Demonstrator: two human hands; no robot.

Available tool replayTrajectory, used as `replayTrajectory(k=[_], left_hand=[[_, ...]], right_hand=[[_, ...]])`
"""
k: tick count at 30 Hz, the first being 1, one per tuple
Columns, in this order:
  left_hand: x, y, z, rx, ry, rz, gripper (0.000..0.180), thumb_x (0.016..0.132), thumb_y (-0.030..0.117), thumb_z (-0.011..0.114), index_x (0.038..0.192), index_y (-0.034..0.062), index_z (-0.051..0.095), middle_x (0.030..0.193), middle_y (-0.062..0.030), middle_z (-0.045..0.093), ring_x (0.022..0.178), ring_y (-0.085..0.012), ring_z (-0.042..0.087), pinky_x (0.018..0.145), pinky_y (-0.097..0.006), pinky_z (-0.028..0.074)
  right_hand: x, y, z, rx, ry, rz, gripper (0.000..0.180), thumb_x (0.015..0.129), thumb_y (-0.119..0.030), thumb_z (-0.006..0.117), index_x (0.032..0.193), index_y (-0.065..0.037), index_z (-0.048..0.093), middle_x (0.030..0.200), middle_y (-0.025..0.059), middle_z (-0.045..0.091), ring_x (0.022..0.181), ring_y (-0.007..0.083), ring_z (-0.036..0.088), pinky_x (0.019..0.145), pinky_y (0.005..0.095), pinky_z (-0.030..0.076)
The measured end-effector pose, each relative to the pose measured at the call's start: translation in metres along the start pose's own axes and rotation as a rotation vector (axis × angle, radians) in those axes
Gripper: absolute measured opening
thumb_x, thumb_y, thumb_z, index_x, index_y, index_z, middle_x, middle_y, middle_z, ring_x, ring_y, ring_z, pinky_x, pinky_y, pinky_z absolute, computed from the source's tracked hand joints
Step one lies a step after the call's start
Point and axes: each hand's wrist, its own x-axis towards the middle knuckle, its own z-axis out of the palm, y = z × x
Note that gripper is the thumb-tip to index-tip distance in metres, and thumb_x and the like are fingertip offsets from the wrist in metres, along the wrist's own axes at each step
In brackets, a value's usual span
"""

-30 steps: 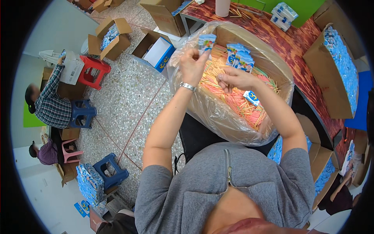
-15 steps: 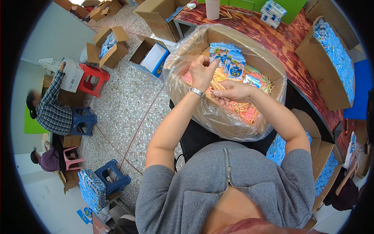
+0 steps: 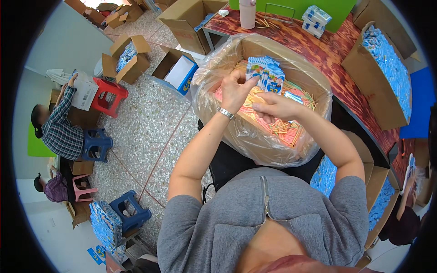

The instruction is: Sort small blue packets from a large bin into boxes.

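Note:
A large cardboard box lined with clear plastic [image 3: 214,68] stands in front of me. Thin pastel sticks [image 3: 291,132] in pink, yellow, orange and green fill it. Small blue-and-white packets [image 3: 274,79] lie on the sticks near the box's middle. My left hand [image 3: 235,92], with a metal watch at its wrist, is closed, its thumb reaching toward the packets' left edge. My right hand [image 3: 275,108] is closed just right of it, over the sticks, thumb pressed to curled fingers. What either hand holds is hidden. Another packet [image 3: 293,96] lies right of the right hand.
A red-brown patterned table [image 3: 291,50] bears a pink bottle [image 3: 247,13] and stacked white-and-blue packs [image 3: 316,21]. Boxes of blue packets [image 3: 389,63] stand at the right. Left are stools [image 3: 131,210], an open box [image 3: 125,59] and two seated people [image 3: 61,127].
My right hand has shifted slightly right, away from the left hand. Sticks that showed between the hands are no longer visible there. The left thumb stays beside the packets.

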Motion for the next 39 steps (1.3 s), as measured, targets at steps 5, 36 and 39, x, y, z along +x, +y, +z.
replayTrajectory(k=[5,36,39], left_hand=[[-0.014,0.013,-0.021,0.207,0.062,0.107,0.025,0.075,0.020,0.080,0.074,0.0001,0.065,0.066,-0.0077,0.065,0.057,-0.0133,0.060,0.055,-0.028,0.047],[-0.021,0.016,-0.022,0.468,0.096,0.645,0.023,0.070,0.012,0.081,0.077,0.0028,0.061,0.069,-0.0096,0.060,0.059,-0.0218,0.059,0.053,-0.032,0.046],[-0.024,0.024,-0.017,0.461,0.057,0.682,0.020,0.070,0.010,0.080,0.077,0.0031,0.062,0.068,-0.0093,0.059,0.059,-0.0237,0.059,0.053,-0.033,0.047]], right_hand=[[-0.050,-0.087,-0.011,-0.823,0.388,-0.356,0.019,0.097,-0.025,0.055,0.095,-0.006,0.053,0.067,0.0057,0.056,0.060,0.0158,0.060,0.054,0.0312,0.046],[-0.013,-0.127,-0.040,-1.303,-0.013,0.002,0.066,0.082,-0.034,0.071,0.136,-0.006,0.045,0.071,0.0201,0.062,0.072,0.0386,0.061,0.066,0.0463,0.047],[-0.012,-0.134,-0.033,-1.383,0.013,-0.029,0.071,0.078,-0.037,0.074,0.136,-0.006,0.045,0.075,0.0209,0.063,0.076,0.0378,0.062,0.069,0.0463,0.048]])
